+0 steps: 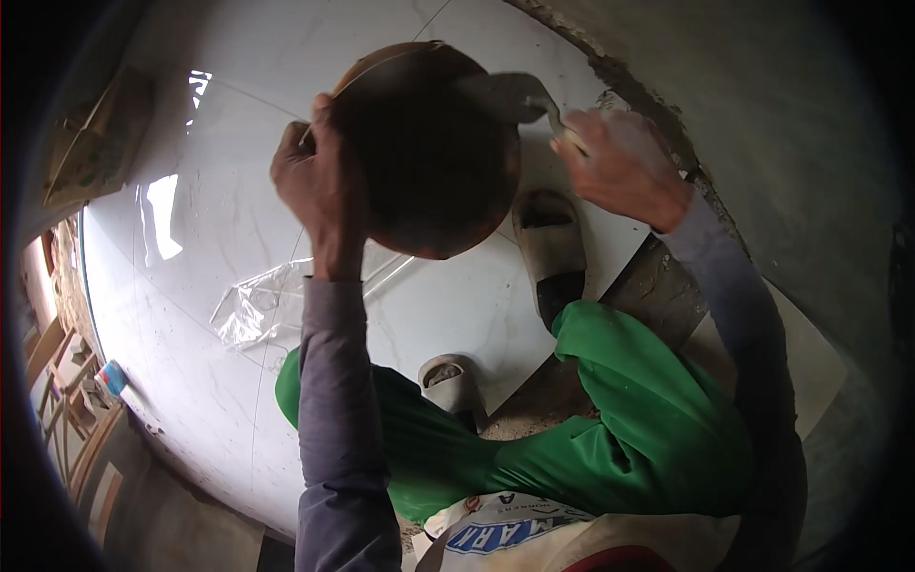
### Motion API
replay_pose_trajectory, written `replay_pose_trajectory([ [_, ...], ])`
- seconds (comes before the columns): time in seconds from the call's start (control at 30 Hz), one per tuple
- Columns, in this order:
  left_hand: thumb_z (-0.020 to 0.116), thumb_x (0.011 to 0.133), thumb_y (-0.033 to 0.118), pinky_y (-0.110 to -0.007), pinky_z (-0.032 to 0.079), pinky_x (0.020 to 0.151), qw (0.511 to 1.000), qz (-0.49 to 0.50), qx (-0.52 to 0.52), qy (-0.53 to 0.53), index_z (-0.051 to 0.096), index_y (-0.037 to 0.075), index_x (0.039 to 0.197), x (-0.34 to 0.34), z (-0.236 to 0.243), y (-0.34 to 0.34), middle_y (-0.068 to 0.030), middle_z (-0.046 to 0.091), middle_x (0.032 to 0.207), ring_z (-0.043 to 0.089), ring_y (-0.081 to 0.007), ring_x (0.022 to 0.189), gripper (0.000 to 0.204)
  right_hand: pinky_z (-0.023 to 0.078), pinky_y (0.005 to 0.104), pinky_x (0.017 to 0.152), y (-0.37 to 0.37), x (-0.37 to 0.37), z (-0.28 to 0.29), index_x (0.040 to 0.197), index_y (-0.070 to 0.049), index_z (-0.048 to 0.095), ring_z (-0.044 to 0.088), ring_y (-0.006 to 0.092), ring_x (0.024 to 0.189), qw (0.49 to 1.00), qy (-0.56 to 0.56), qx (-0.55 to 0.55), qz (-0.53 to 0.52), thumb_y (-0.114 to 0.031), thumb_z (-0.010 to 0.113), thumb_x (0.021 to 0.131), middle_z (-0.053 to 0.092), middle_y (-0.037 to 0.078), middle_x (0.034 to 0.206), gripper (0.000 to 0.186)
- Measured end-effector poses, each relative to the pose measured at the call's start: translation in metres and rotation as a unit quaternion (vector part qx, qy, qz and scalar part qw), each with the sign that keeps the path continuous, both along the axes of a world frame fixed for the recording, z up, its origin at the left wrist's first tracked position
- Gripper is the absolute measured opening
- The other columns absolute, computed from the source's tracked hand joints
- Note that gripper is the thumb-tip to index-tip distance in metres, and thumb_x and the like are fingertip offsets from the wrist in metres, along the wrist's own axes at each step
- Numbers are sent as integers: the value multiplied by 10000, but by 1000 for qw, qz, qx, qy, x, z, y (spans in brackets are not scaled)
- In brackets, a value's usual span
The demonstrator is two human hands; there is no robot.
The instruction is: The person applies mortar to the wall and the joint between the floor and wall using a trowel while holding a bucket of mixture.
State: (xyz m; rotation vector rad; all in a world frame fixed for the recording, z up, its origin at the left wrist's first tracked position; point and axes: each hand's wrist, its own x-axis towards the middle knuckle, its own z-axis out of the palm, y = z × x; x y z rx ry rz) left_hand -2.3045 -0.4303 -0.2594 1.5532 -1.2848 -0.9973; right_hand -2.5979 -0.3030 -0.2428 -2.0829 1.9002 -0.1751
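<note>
A round reddish-brown bucket (381, 234), very dark inside, is over the pale tiled floor in front of me. Whether it rests there or hangs, I cannot tell; its contents are lost in shadow. My left hand (324, 172) is closed at its left edge, around what looks like the thin handle. On the other side, my right hand (620, 162) is closed around the grip of a trowel (519, 98). The trowel's grey blade reaches over the bucket's right rim, its tip fading into the dark. Motion blurs the right hand slightly.
Crumpled clear plastic (253, 310) lies on the glossy tiles (191, 276) by my left forearm. My sandalled feet stand close below the bucket. A rough wall edge (658, 114) runs along the right. A cardboard box (100, 138) is at far left, above wooden pieces (71, 400).
</note>
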Motion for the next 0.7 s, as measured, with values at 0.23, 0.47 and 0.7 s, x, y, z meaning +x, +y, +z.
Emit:
replay_pose_trajectory([
  [0.23,692,1043,431,-334,457,619,997,18,-1,-73,591,-23,742,-2,-3,13,-70,601,651,515,-140,636,554,569,453,658,-33,67,-36,890,32,674,685,348,653,989,-112,68,61,-240,654,969,672,163,713,284],
  [0.47,668,1062,394,-315,521,657,994,66,76,36,746,-58,926,58,-20,-9,-75,728,795,611,-132,691,479,490,322,516,-20,17,1,850,17,694,608,127,548,845,-378,357,-125,-408,667,1022,612,53,643,459],
  [0.7,650,1051,456,-325,523,700,987,61,142,48,744,-36,996,64,-15,-11,-65,706,828,623,-149,720,504,442,310,355,-1,-83,-45,994,-14,694,614,147,476,567,-638,353,-384,-334,679,1040,660,117,734,324],
])
